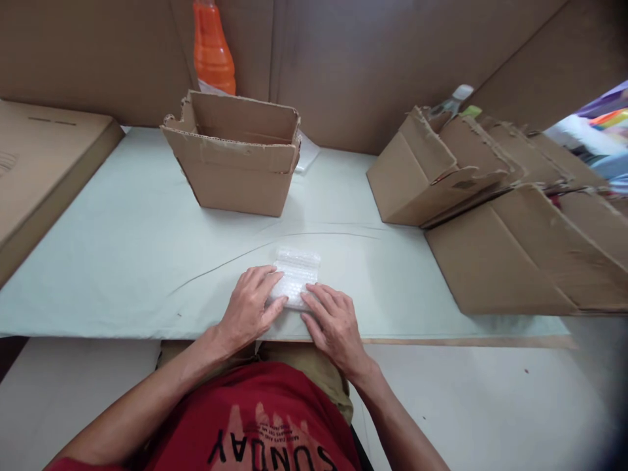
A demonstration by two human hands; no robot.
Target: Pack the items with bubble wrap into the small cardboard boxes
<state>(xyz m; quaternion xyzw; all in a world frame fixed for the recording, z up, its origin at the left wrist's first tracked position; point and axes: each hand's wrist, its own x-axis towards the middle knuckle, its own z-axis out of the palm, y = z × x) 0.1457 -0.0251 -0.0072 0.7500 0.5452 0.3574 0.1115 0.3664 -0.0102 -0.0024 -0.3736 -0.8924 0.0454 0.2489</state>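
Note:
A small flat piece of clear bubble wrap (296,271), possibly folded, lies on the pale green cloth near the table's front edge. My left hand (252,302) rests at its left side, fingers stretched out and lightly touching it. On the right side my right hand (334,322) lays its spread fingertips on the wrap's lower corner. Neither hand grips it. Whether anything lies inside the bubble wrap cannot be made out.
An open cardboard box (240,173) stands beyond the hands, with an orange bottle (213,52) behind it. Several open boxes, including a brown carton (510,255), line the right side. A large flat carton (49,170) lies at left. Cardboard walls (338,72) enclose the back.

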